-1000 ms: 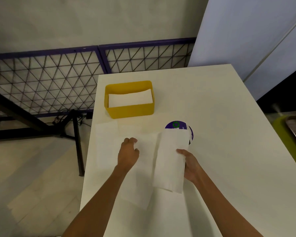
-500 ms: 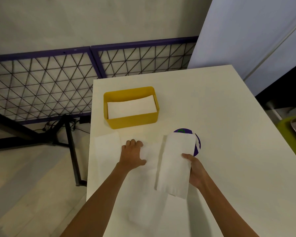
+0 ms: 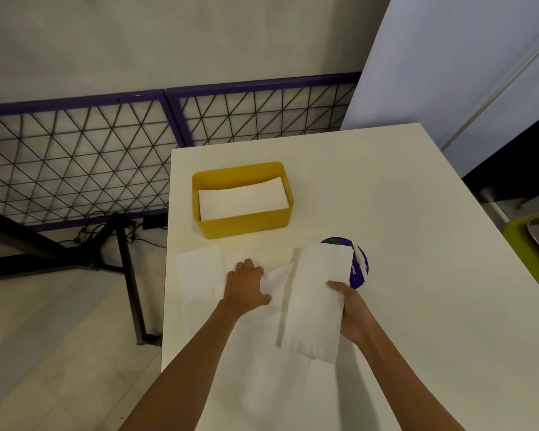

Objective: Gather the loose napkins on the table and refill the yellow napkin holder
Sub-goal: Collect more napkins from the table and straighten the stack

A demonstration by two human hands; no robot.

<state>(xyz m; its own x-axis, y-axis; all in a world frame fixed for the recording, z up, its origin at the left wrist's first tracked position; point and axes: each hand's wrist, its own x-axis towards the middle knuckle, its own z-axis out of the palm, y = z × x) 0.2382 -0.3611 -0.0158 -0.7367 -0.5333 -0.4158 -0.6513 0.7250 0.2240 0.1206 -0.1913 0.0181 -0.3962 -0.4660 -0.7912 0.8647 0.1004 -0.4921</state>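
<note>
Looking down at the white surface [image 3: 386, 213], we see both hands busy with napkins in the lower middle of the frame. Our right hand [image 3: 352, 312] grips a stack of napkins [image 3: 316, 303] by its right edge, thumb on top and the other fingers curled underneath, out of sight. The stack is lifted a little and casts a shadow along its left side. Its far end covers part of a round purple sticker [image 3: 360, 269] on the surface.

Our left hand [image 3: 246, 286] lies palm down on a loose napkin [image 3: 276, 279] just left of the stack. The fingers [image 3: 248, 265] are lightly bent and press on the paper, the thumb is spread out to the right, and the napkin is rumpled beside it. We cannot tell whether any paper is pinched. Another flat napkin [image 3: 198, 275] lies by the left edge of the surface, just beside that hand. More pale paper lies under our forearms, its outline hard to make out.

Above the hands, left of the frame's centre, the yellow napkin holder [image 3: 246, 225] stands upright near the surface's far left corner, apart from both hands. A layer of white napkins [image 3: 241, 197] lies flat inside it, below the rim.

Beyond the surface, a purple mesh fence [image 3: 106, 144] crosses the upper left of the frame. A green object [image 3: 521, 244] shows at the right edge.
</note>
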